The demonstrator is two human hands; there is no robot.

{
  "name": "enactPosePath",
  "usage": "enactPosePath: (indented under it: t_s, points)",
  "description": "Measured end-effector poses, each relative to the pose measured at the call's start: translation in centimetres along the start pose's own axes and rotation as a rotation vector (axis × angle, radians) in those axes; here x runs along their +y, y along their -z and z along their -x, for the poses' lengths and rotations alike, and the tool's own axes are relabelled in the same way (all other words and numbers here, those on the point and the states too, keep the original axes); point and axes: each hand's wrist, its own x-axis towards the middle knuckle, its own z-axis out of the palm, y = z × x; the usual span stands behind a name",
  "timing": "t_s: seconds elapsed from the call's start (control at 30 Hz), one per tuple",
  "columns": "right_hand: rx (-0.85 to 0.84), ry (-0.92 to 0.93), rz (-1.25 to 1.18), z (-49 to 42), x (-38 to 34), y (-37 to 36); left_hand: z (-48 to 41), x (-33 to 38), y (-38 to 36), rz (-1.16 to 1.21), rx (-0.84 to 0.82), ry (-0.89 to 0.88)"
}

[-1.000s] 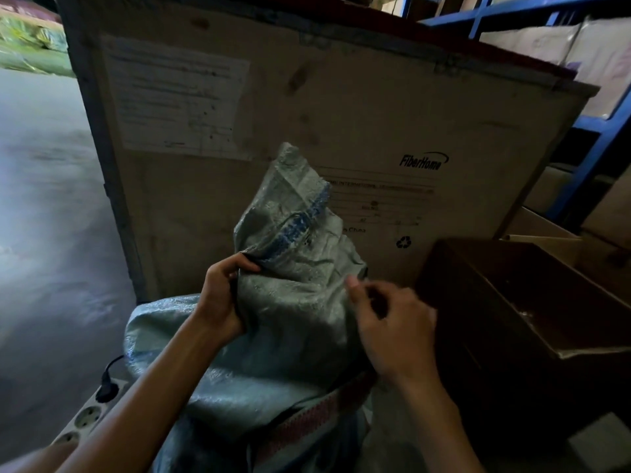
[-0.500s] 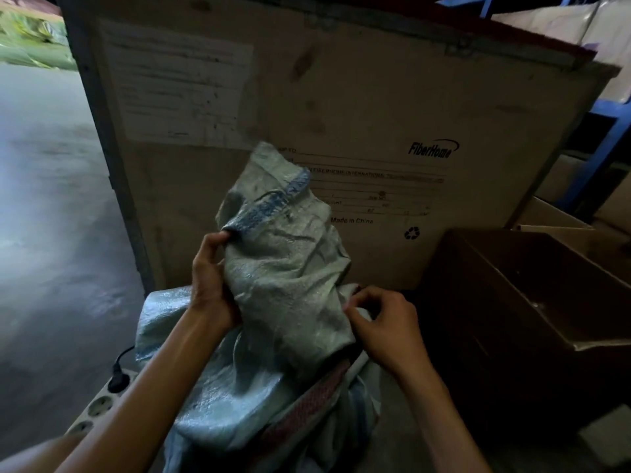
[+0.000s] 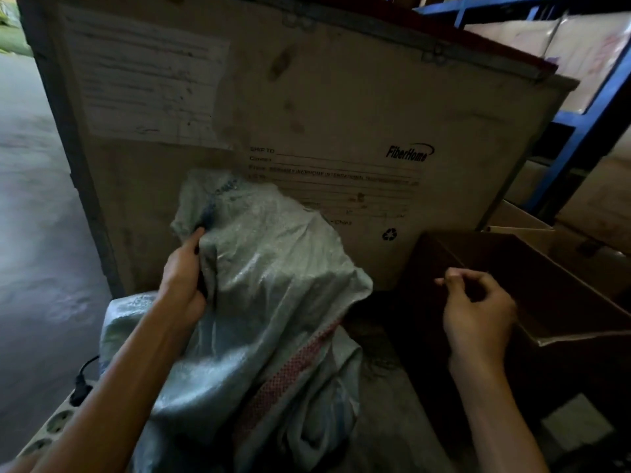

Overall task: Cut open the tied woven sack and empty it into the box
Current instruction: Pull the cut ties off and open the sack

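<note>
**Left hand grips sack top; right hand free beside the box**

Woven sack stands in the middle foreground, pale green-grey, slumped and creased, with a red checked stripe running down its lower front. Blue stitched hem shows at the upper left of its folded-over top. Sack leans against a large plywood crate behind it.

Left hand: fingers closed tight on a bunch of fabric at the sack's upper left edge, thumb up along the cloth. Forearm comes in from lower left.

Right hand: clear of the sack, held in the air in front of the brown cardboard box. Thumb and forefinger pinched together, other fingers curled in. Whether anything sits in the pinch — cannot tell, too dim.

Box is open-topped, to the right of the sack, interior dark; contents not readable. It sits just beside the crate's right edge.

Crate carries a white paper label upper left and printed "FiberHome" lettering. Power strip on the floor at lower left, one black plug in it. Blue metal shelving at right, holding cartons.
</note>
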Motion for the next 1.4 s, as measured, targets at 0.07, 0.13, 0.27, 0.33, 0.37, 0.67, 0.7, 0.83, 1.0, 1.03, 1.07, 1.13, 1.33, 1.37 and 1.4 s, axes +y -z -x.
enactPosePath:
  t_s: [0.07,0.13,0.27,0.33,0.37,0.67,0.7,0.83,1.0,1.03,1.07,1.13,1.33,1.37,1.4]
  points:
    - [-0.096,0.066,0.014,0.5,-0.1,0.3,0.2,0.4,0.1,0.024,-0.140,0.060]
    - [-0.274,0.051,-0.003,1.6,-0.2,-0.4,0.8,0.2,-0.2,0.056,-0.235,0.067]
    - [-0.699,-0.206,0.039,3.5,0.3,-3.3,2.5,-0.4,-1.4,0.042,-0.375,0.108]
    - [-0.812,-0.148,0.113,4.3,1.7,-4.8,3.3,-0.3,-2.1,-0.025,-0.407,0.111]
    - [-0.829,-0.099,0.155,4.6,2.4,-5.3,3.5,-0.2,-2.3,-0.071,-0.416,0.109]
    - [-0.393,-0.292,-0.267,1.7,0.6,-2.5,1.2,0.4,0.5,-1.287,0.133,-0.482]
    - [-0.470,-0.365,-0.350,2.0,0.3,-2.4,1.9,0.2,0.1,-1.301,0.124,-0.572]
    - [-0.676,-0.476,-0.602,2.8,-0.4,-2.2,5.4,-0.8,-2.7,-1.334,-0.265,-0.786]
    - [-0.822,-0.529,-0.891,3.4,-1.4,-2.4,3.9,-2.4,-3.0,-0.949,-0.491,-0.482]
    - [-0.782,-0.450,-0.769,3.6,-1.5,-2.8,3.6,-1.9,-2.7,-0.768,-0.416,-0.399]
    - [-0.712,-0.371,-0.600,3.7,-1.4,-3.4,3.3,-1.3,-2.4,-0.603,-0.347,-0.284]
    - [-0.603,-0.231,-0.254,3.9,-0.6,-4.2,2.9,0.1,-1.6,-0.332,-0.307,-0.079]
    - [-0.661,-0.229,0.374,3.9,5.7,-7.7,3.3,1.4,-0.6,-0.101,-0.407,0.132]
    - [-0.698,-0.383,0.220,4.0,6.0,-8.6,3.2,1.6,-0.5,-0.090,-0.406,0.126]
    - [-0.756,-0.513,0.082,4.3,6.2,-9.7,3.1,1.8,-0.4,-0.062,-0.410,0.119]
